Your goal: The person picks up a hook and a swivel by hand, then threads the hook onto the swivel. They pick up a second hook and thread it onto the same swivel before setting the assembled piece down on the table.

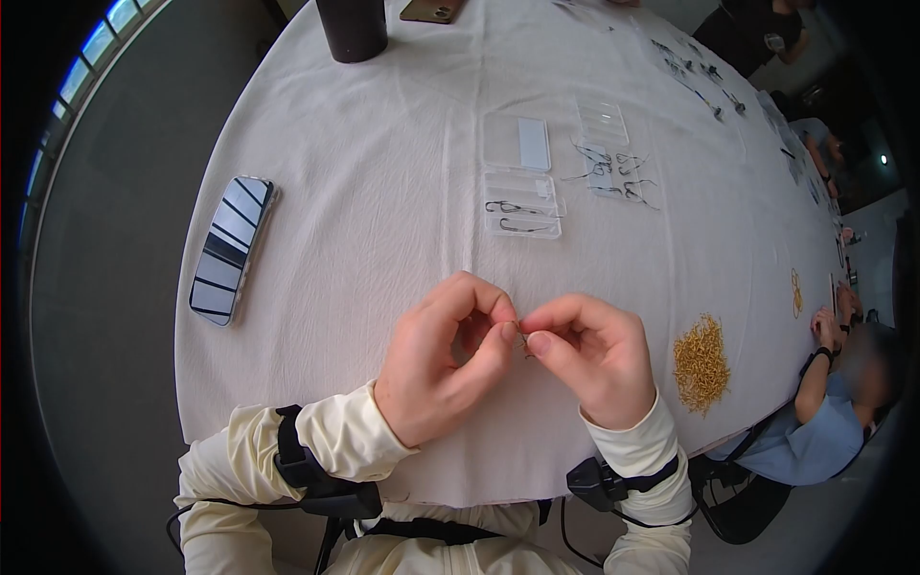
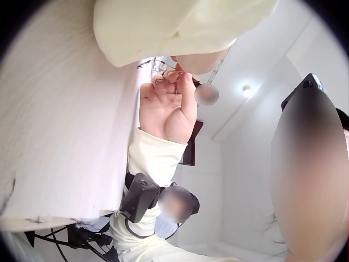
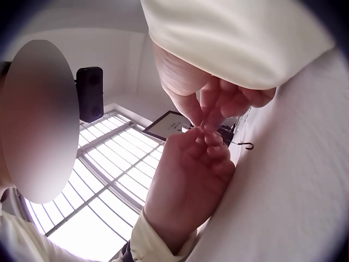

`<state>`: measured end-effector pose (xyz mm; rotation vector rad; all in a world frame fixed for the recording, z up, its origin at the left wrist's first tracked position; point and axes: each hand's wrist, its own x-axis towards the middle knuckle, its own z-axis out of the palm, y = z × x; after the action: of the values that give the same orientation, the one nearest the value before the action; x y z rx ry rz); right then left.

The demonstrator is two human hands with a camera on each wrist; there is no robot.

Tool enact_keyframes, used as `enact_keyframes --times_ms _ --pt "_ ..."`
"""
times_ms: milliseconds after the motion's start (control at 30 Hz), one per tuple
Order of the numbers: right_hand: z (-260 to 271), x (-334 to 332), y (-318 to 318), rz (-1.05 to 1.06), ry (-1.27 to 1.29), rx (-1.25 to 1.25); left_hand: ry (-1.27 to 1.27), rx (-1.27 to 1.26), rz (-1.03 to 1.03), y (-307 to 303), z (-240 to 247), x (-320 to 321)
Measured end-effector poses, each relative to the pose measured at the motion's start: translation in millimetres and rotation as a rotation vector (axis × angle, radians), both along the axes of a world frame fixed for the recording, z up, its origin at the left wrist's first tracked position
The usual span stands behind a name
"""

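In the head view my left hand [image 1: 446,355] and right hand [image 1: 599,359] meet over the white tablecloth, fingertips almost together. Thumb and forefinger of each pinch a thin, dark fishing hook [image 1: 526,345], mostly hidden by the fingertips. From the right wrist side, its curved end [image 3: 248,146] sticks out below the fingers, toward the cloth. Beyond the hands lies an opened clear plastic case [image 1: 522,206] with dark hooks in it. A second clear case [image 1: 602,125] with several hooks and wires lies to its right. Right of my right hand is a pile of tiny gold-coloured pieces [image 1: 701,364].
A phone [image 1: 232,251] lies at the left table edge. A dark cup [image 1: 353,29] and another phone [image 1: 431,10] stand at the far side. More dark tackle [image 1: 704,81] is spread at the far right. Another person [image 1: 815,422] sits at the right edge.
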<state>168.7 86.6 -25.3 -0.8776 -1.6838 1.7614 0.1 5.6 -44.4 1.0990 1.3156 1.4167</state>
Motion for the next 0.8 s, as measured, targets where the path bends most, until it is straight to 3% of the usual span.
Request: enact_keyframes --times_ms 233,500,667,800 --pt "0.3 1.0 0.2 0.019 -0.101 0.131 -0.015 0.011 -0.020 -0.1 -2.9 1.0" --pt "-0.2 0.2 0.5 -0.037 -0.003 0.047 -0.088 -0.054 -0.122 -2.3 3.6 -3.2" --pt "1.5 -2.4 -1.0 -0.103 0.048 0.015 0.018 -0.003 -0.129 -1.4 -1.0 -4.0" --pt "-1.3 -0.8 0.5 -0.067 -0.033 0.155 -0.002 -0.039 -0.121 -1.8 0.1 -4.6"
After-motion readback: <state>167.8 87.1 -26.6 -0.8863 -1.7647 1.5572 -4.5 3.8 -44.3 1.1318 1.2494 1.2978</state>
